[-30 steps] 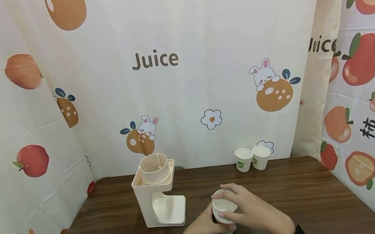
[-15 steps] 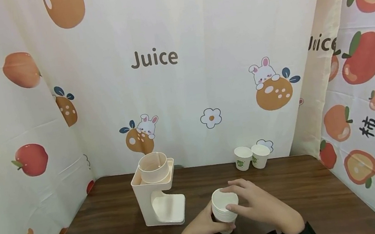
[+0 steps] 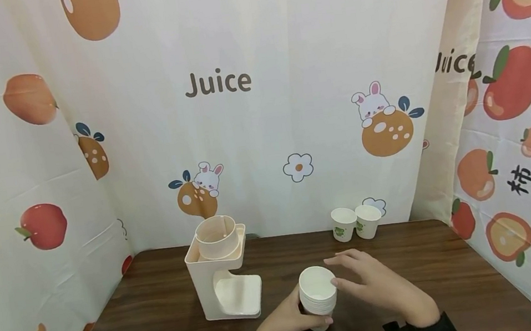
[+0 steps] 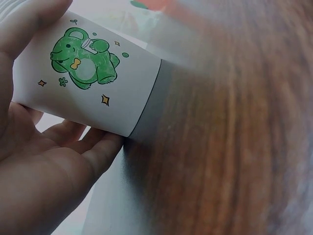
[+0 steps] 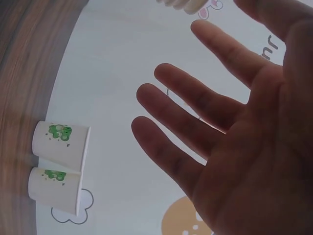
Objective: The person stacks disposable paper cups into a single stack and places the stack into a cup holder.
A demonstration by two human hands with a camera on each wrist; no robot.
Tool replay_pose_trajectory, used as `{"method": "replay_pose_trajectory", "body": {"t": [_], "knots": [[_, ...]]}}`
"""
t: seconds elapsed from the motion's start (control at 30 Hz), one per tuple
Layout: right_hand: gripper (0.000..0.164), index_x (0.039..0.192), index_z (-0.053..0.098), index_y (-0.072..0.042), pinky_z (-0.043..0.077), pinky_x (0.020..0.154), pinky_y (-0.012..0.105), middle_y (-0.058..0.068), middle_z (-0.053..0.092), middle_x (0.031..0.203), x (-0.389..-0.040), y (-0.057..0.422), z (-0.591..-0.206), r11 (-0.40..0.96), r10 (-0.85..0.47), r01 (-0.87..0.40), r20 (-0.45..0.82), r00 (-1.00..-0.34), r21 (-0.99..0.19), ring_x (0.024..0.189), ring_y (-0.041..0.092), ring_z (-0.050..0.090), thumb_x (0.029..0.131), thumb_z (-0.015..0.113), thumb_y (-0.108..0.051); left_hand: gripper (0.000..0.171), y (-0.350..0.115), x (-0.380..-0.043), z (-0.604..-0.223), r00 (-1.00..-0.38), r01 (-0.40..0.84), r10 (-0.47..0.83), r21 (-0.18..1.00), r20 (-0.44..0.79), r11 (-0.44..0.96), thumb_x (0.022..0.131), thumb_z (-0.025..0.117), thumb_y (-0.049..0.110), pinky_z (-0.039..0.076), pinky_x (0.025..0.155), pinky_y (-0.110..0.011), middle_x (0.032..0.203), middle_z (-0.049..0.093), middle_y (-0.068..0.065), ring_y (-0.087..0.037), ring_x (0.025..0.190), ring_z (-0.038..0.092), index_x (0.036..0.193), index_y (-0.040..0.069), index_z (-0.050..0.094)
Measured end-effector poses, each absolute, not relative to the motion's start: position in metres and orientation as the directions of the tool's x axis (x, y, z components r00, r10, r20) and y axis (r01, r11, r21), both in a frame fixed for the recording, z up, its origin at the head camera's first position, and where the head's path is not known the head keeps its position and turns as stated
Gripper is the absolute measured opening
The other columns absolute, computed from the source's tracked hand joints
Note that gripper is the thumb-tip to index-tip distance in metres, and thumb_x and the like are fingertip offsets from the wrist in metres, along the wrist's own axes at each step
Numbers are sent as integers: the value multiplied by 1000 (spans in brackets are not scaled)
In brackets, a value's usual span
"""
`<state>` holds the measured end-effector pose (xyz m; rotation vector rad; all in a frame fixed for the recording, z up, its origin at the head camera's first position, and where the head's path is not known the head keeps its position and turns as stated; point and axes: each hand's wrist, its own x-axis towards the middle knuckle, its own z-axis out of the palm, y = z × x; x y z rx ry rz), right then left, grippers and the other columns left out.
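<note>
A stack of white paper cups point(image 3: 318, 293) stands mouth up near the front of the table. My left hand point(image 3: 285, 316) grips the stack low from the left, fingers and thumb curled round it. In the left wrist view a green cartoon animal point(image 4: 85, 58) is printed on the cup wall, between the left thumb and fingers. My right hand point(image 3: 379, 287) is just right of the stack's rim, holding nothing. Its fingers point(image 5: 181, 122) are spread and fairly straight in the right wrist view. Whether its thumb touches the rim, I cannot tell.
Two single paper cups point(image 3: 344, 224) stand side by side at the table's back. Left of the stack is a cream holder point(image 3: 211, 287) with a flat base plate and a round tube on top. Fruit-printed curtains point(image 3: 251, 134) enclose the dark wooden table point(image 3: 163, 307) at the back and sides.
My right hand has drawn away from the cup mouth to the right, and its fingers have come off the rim. The left hand keeps its grip on the stack in nearly the same place.
</note>
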<state>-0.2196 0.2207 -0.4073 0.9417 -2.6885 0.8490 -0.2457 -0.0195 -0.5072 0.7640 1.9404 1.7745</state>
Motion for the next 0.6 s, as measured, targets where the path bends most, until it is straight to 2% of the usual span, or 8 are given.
{"method": "replay_pose_trajectory", "body": {"t": [0.2, 0.33, 0.6], "knots": [[40, 134, 61, -15, 47, 93, 56, 7, 57, 133, -223, 223, -409, 660, -497, -590, 319, -807, -466, 123, 32, 53, 101, 60, -39, 83, -19, -247, -508, -769, 135, 633, 990, 83, 35, 84, 83, 20, 38, 103, -43, 132, 55, 4, -17, 121, 53, 150, 23, 33], [39, 134, 61, -16, 47, 94, 55, 4, 58, 131, -227, 221, -411, 676, -461, -570, 335, -822, -466, 122, 31, 54, 101, 62, -37, 83, -19, -247, -508, -763, 148, 639, 989, 96, 27, 84, 83, 19, 38, 103, -43, 132, 55, 4, -16, 122, 52, 150, 22, 33], [37, 130, 64, -13, 48, 91, 54, 3, 63, 125, -239, 221, -423, 727, -371, -552, 442, -816, -409, 117, 29, 57, 97, 69, -29, 82, -19, -247, -508, -769, 142, 633, 989, 87, 37, 83, 83, 19, 36, 105, -44, 132, 56, 4, -16, 122, 52, 149, 22, 35]]}}
